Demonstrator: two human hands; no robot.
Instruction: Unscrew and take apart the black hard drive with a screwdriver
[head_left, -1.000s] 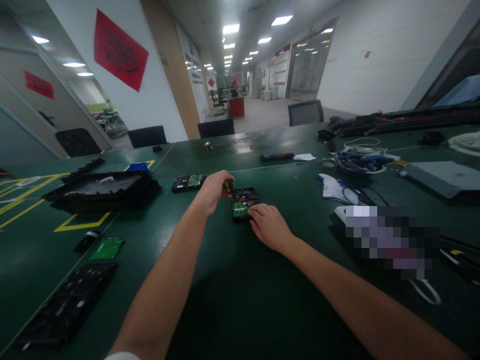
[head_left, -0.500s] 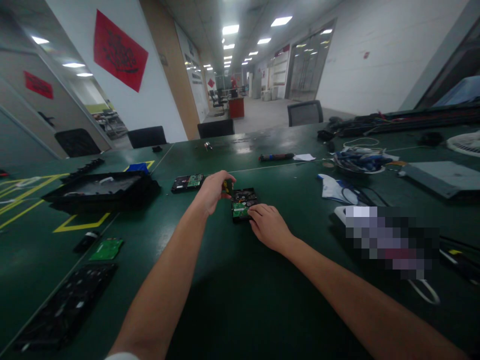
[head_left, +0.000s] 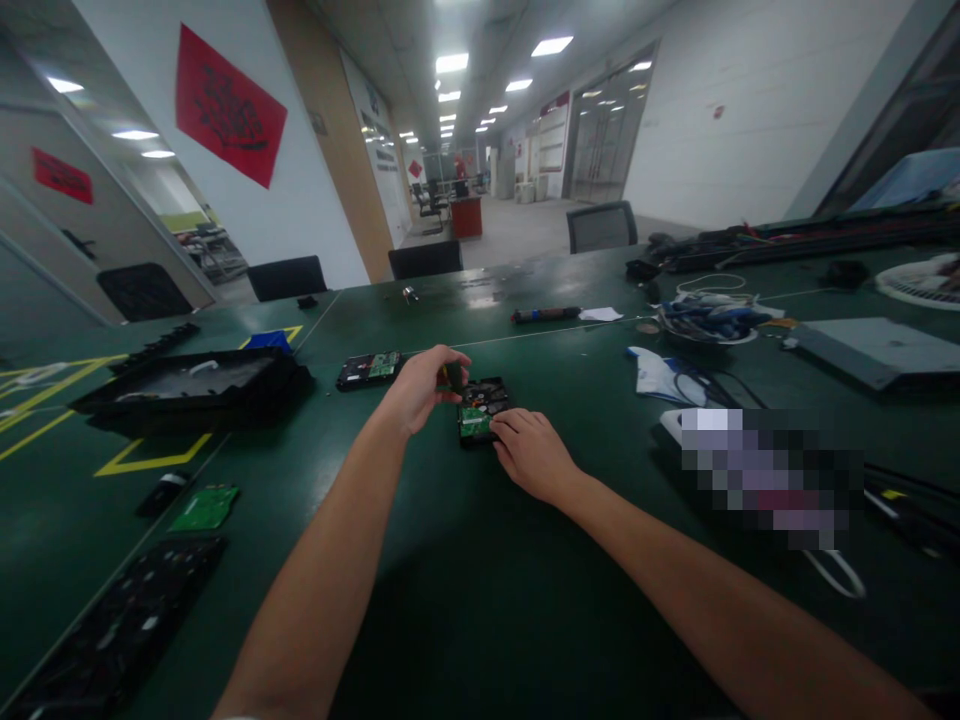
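Observation:
A hard drive (head_left: 475,420) lies on the green tabletop in front of me, its black casing and green circuit board facing up. My left hand (head_left: 429,385) is closed around the dark handle of a screwdriver (head_left: 454,376), held at the drive's far left side. The screwdriver's tip is too small and dark to make out. At the drive's right near edge, the fingers of my right hand (head_left: 534,450) grip the casing, partly covering the board. A second hard drive (head_left: 369,369) sits just beyond my left hand, to the left.
On the left are a black tray (head_left: 195,385), a loose green circuit board (head_left: 204,508) and a large black panel (head_left: 120,630). A dark pen-shaped tool (head_left: 546,314) lies farther back. Bundled cables (head_left: 709,318), a grey metal box (head_left: 881,350) and a blurred-out object (head_left: 757,475) occupy the right.
The whole view has shifted slightly, so things appear a little farther left. The screwdriver handle has turned within my left fingers, showing less yellow. My right hand stays on the drive.

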